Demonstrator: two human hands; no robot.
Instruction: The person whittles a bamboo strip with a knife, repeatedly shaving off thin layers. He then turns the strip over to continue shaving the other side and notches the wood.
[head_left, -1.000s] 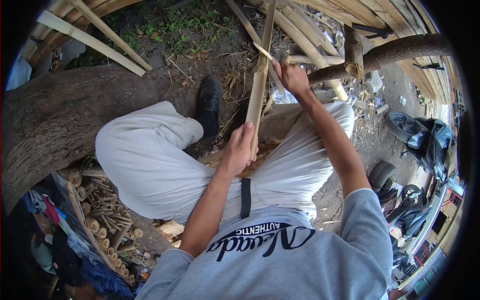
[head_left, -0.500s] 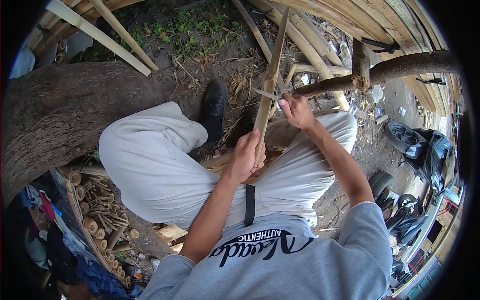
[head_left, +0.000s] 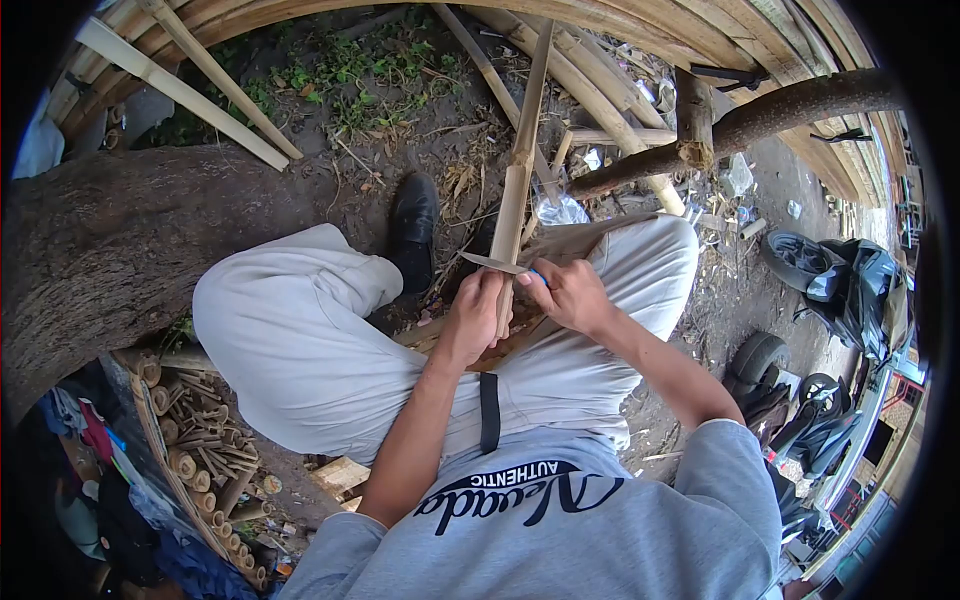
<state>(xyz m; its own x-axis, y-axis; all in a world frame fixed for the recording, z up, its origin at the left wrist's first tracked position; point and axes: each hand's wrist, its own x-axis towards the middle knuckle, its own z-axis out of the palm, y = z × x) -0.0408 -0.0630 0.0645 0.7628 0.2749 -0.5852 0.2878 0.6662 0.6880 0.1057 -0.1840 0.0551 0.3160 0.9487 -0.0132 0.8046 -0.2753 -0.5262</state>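
A long split bamboo strip (head_left: pixel 517 190) slants up and away from my lap, its near end between my thighs. My left hand (head_left: pixel 477 318) is wrapped round its lower part. In my right hand (head_left: pixel 572 296) is a knife (head_left: pixel 492 264), a little of its blue handle showing beside the thumb. The blade lies across the strip, just above my left fingers, and appears to touch its surface. The two hands are close together.
A thick tree trunk (head_left: pixel 120 240) lies at the left. Bamboo poles (head_left: pixel 600 110) and a branch (head_left: pixel 770 130) are ahead and right. Cut bamboo pieces (head_left: pixel 205 440) are piled at lower left. Motorbikes (head_left: pixel 835 290) stand at the right. My black shoe (head_left: pixel 413 230) rests on the dirt.
My right hand has drawn the knife down along the bamboo strip, from farther up it to just above my left hand. The left hand keeps its grip, and the view has shifted slightly.
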